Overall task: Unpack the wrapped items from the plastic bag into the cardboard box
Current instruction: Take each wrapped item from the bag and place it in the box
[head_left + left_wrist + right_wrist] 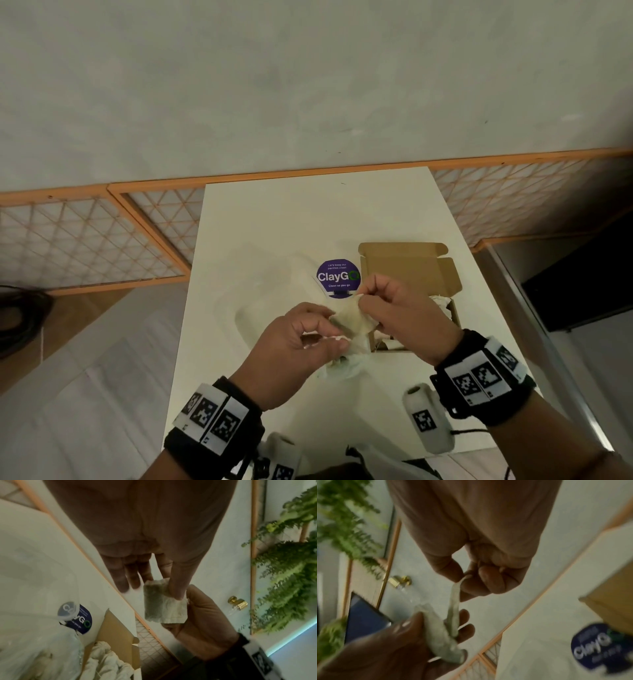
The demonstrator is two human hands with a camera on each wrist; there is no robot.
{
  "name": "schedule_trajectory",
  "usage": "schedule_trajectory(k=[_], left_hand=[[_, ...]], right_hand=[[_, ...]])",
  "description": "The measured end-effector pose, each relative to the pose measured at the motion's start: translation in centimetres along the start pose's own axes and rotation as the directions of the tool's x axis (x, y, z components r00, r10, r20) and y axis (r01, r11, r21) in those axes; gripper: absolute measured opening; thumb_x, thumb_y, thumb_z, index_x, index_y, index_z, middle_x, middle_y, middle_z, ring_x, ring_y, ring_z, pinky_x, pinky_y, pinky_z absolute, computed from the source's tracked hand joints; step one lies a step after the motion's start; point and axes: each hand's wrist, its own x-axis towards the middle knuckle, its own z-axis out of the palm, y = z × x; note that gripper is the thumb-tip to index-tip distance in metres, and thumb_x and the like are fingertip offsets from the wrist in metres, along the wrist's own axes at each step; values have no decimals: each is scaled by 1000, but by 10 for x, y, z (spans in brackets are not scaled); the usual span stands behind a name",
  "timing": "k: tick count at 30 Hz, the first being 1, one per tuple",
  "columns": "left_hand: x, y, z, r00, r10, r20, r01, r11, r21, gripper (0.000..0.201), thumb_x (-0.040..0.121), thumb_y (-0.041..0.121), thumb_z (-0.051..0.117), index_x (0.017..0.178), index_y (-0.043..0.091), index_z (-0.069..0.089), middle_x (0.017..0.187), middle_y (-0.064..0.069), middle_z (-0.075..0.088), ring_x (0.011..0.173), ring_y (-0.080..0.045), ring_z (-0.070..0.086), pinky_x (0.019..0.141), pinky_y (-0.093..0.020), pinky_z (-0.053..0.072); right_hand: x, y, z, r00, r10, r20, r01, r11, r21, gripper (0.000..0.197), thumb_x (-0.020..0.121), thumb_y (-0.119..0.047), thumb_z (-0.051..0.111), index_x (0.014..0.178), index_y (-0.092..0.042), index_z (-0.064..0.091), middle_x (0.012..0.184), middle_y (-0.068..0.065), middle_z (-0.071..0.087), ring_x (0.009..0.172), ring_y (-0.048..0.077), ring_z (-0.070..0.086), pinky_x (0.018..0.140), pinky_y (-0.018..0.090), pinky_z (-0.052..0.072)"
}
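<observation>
Both hands, left hand (pixel 301 346) and right hand (pixel 394 308), pinching one wrapped item (pixel 351 322), open cardboard box (pixel 411 267) right, plastic bag (pixel 260 291) left, purple sticker (pixel 337 277) between, table (pixel 308 212) bare beyond

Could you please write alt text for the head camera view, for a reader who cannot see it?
Both hands, left hand and right hand, pinch one small paper-wrapped item above a white table. An open cardboard box lies right, beside a purple ClayGo sticker.

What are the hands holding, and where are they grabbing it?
Both hold one small wrapped packet above the table. The left hand pinches one edge between thumb and finger; the right hand pinches the wrapping at the opposite edge.
</observation>
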Motion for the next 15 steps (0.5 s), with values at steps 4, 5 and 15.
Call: schedule_trajectory(k=[4, 5, 15], left_hand=[[-3, 4, 0, 999, 25, -23, -20, 982, 186, 5, 89, 24, 81, 86, 28, 80, 136, 22, 60, 129, 8, 53, 103, -17, 37], [-2, 5, 1, 999, 43, -29, -37, 984, 173, 5, 89, 24, 80, 87, 27, 79, 135, 21, 61, 128, 6, 55, 105, -19, 38], [7, 2, 2, 983, 64, -170, -75, 995, -62, 3, 90, 20, 75, 90, 22, 76, 95, -7, 77, 92, -31, 71, 87, -49, 58]], right_hand=[[1, -13, -3, 975, -85, 204, 149, 934, -324, 7, 97, -16, 64, 94, -21, 66, 70, -5, 62, 62, 11, 53, 61, 33, 48], [2, -16, -3, 965, -81, 251, 168, 923, -347, 7, 98, -18, 64, 96, -23, 68, 73, -4, 66, 64, 9, 56, 63, 34, 49], [13, -21, 5, 966, -114, 231, 175, 949, -261, 19, 101, -24, 62, 117, -34, 65, 93, 2, 75, 84, 19, 69, 83, 41, 57]])
